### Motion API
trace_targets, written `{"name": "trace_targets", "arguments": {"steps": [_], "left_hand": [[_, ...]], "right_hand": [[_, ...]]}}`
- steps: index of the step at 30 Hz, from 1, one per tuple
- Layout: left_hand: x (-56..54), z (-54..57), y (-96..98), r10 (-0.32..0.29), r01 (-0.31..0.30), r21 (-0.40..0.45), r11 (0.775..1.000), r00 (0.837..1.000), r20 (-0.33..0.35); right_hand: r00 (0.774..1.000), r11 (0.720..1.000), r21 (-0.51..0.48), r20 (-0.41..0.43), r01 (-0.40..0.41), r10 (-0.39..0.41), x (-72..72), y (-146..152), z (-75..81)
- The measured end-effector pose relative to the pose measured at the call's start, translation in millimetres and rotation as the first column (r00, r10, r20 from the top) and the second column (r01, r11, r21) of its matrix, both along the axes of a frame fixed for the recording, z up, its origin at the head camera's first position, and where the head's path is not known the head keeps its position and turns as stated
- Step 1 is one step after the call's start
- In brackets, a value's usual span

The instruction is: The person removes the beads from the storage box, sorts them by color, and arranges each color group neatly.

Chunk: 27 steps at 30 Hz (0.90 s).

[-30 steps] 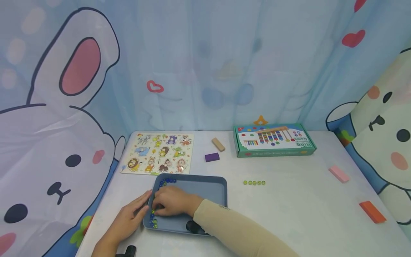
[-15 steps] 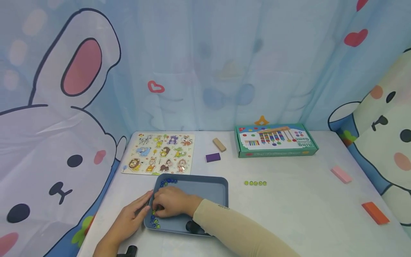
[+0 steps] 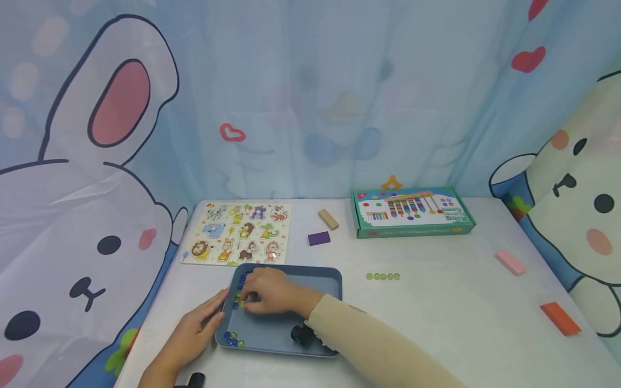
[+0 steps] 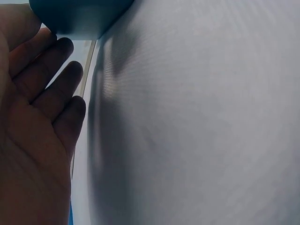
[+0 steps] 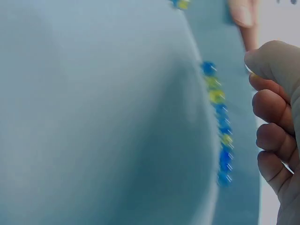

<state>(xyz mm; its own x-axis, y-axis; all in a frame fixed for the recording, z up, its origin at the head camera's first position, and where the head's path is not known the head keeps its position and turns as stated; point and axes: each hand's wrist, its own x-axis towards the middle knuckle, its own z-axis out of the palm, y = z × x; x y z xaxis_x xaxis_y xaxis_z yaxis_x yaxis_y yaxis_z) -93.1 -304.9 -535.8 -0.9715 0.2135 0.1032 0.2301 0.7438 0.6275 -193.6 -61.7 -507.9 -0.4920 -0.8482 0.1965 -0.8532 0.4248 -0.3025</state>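
Head view, left hand: fingers straight, touching tray.
Right hand: fingers curled by marbles; whether grasping, cannot tell.
Far box: lettering illegible.

The head view looks forward and down from behind the left hand and right hand, well back, reaching the curtain beyond them. The left wrist view, close up, faces past that hand toward the tray. The right wrist view, also close, looks down at the marbles beside the right hand. All three share the tray.
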Motion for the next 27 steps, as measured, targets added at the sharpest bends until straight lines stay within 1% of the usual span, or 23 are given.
{"name": "trace_targets", "arguments": {"steps": [2,6,11,14,20,24,27], "left_hand": [[-0.2,0.1,0.4,0.004,-0.004,-0.001,1.0,1.0,0.015],[-0.2,-0.2,0.7,-0.002,0.002,0.003,1.0,1.0,0.023],[-0.8,-1.8,-0.6,-0.003,0.003,-0.009,1.0,1.0,0.015],[-1.2,-2.7,-1.5,-0.005,0.005,-0.009,1.0,1.0,0.004],[-1.3,-3.0,-2.2,-0.019,0.019,-0.006,1.0,1.0,-0.011],[-0.5,-3.0,-2.4,-0.019,0.019,-0.017,1.0,1.0,-0.023],[-0.3,-3.9,-2.4,-0.018,0.017,-0.021,1.0,0.999,-0.028]], "right_hand": [[0.999,0.999,-0.015,0.015,0.034,-0.034,-0.7,11.1,8.2],[0.995,0.994,-0.067,0.05,0.087,-0.084,-3.4,33.0,18.0],[0.99,0.981,-0.143,0.055,0.134,-0.128,-5.6,58.4,30.7],[0.987,0.97,-0.185,0.048,0.16,-0.153,-6.8,73.0,35.7],[0.971,0.946,-0.223,0.033,0.238,-0.236,-10.4,102.0,39.0],[0.952,0.923,-0.239,0.023,0.301,-0.304,-11.6,121.9,38.2],[0.935,0.901,-0.257,0.036,0.35,-0.353,-11.3,138.8,36.9]]}}
